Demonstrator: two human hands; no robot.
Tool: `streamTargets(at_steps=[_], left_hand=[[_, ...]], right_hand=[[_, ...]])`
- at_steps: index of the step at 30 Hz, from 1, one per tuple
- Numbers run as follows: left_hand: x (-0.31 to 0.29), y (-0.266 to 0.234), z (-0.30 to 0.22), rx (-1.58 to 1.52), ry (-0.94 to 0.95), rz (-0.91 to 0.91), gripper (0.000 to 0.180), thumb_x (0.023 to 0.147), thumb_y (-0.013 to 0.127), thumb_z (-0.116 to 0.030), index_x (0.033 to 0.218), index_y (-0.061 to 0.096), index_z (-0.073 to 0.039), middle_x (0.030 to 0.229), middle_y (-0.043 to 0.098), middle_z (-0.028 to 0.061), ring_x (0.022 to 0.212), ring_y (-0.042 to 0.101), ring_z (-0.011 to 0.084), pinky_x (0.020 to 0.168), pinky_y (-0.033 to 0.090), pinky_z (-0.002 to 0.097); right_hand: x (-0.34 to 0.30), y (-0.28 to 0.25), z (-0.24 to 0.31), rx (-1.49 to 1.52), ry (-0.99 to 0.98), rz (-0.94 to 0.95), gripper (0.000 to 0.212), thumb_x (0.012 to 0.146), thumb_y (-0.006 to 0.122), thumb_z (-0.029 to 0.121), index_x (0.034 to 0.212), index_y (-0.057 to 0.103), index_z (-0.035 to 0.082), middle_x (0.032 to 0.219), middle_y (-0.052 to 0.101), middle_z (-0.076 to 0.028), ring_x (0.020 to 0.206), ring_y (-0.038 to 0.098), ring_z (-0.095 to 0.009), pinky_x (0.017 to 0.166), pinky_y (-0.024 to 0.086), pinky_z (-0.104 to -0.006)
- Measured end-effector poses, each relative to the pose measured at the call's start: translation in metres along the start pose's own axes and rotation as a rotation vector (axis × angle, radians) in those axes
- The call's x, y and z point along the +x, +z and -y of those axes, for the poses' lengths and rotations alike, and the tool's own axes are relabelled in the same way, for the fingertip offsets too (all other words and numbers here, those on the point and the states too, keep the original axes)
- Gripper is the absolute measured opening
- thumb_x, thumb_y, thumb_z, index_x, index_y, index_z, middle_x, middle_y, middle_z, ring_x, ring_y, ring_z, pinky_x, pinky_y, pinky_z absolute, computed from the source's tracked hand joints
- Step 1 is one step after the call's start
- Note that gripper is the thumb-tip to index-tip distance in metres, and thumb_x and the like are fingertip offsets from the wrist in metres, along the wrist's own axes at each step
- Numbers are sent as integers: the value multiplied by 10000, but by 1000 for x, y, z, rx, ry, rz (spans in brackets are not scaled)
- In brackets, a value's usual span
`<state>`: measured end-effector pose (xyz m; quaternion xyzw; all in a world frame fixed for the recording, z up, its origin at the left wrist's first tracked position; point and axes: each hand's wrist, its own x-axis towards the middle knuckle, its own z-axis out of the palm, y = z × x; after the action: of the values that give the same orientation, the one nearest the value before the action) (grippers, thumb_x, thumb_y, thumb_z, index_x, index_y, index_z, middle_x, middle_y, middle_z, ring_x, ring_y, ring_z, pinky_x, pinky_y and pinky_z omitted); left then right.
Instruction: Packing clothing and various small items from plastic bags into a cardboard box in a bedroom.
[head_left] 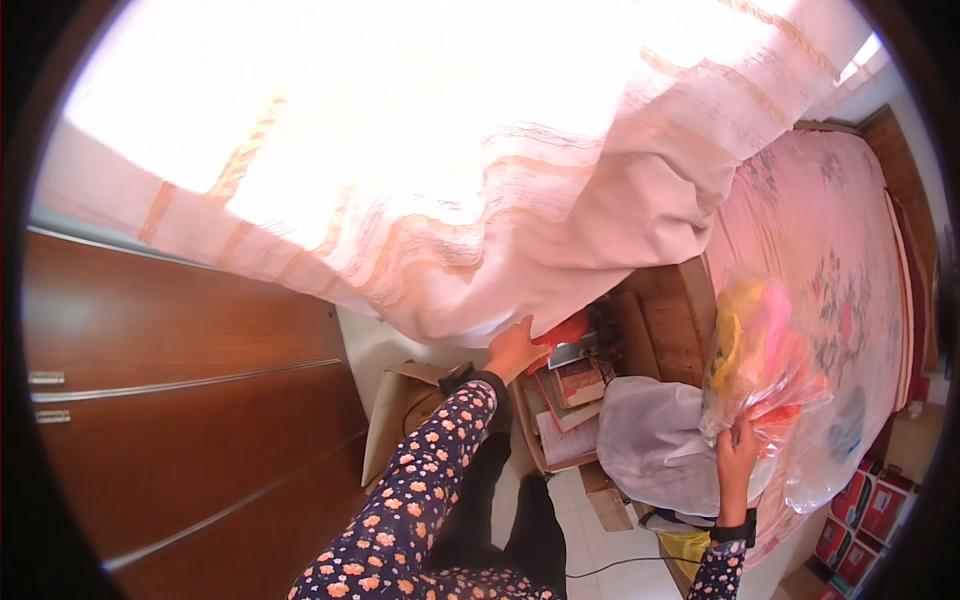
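Note:
My right hand (737, 448) is closed around the gathered lower part of a bunch of plastic bags (752, 345), yellow, pink, red and clear, held up in front of the bed. At the lower edge of the curtain, my left hand (515, 350) has its fingers round a thin red plastic bag (565, 329), partly hidden by the hand and the cloth. Below and right of that hand stands an open box (540, 458) with books and papers (575, 385) in it. A large whitish translucent bag (650, 440) sits between the box and my right hand.
A bright, pale pink curtain (560, 220) hangs across the top. Brown wooden drawers (190, 360) fill the left. The bed (850, 230) has a pink flowered sheet. Red boxes (858, 530) are stacked at lower right, and a dark cable (625, 562) crosses the tiled floor.

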<state>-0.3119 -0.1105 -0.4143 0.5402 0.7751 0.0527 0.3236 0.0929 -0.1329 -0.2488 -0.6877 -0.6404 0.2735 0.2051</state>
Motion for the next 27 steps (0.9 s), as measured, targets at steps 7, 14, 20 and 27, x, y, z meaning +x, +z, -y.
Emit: streamTargets(at_steps=[7,14,20,27], left_hand=[[50,33,-29,135,-32,14,737,721,679,-395,1318,403,-62,929,643,165,851,637,330,696,496,448],[98,43,-10,66,-70,-209,199,836,498,-202,894,631,-65,806,650,202,809,635,372,703,493,489],[148,-80,33,-370,-310,-244,195,840,441,-164,903,600,-71,759,660,109,689,649,221,609,491,422],[147,-239,55,-428,25,-515,250,891,446,-217,1027,571,-48,852,661,109,696,628,175,594,463,313]], right_hand=[[10,57,-35,-200,-129,-271,100,766,524,43,843,535,-19,717,553,-184,649,544,-361,608,432,-402],[4,61,-46,-379,-251,-318,151,781,527,52,899,548,-40,732,563,-217,661,553,-409,597,437,-439],[13,62,-23,-329,-356,-415,57,790,547,48,795,516,1,609,505,-166,531,503,-378,497,387,-438],[12,65,-30,-336,-354,-449,73,791,552,60,814,525,-4,601,497,-163,527,502,-373,502,398,-441]])
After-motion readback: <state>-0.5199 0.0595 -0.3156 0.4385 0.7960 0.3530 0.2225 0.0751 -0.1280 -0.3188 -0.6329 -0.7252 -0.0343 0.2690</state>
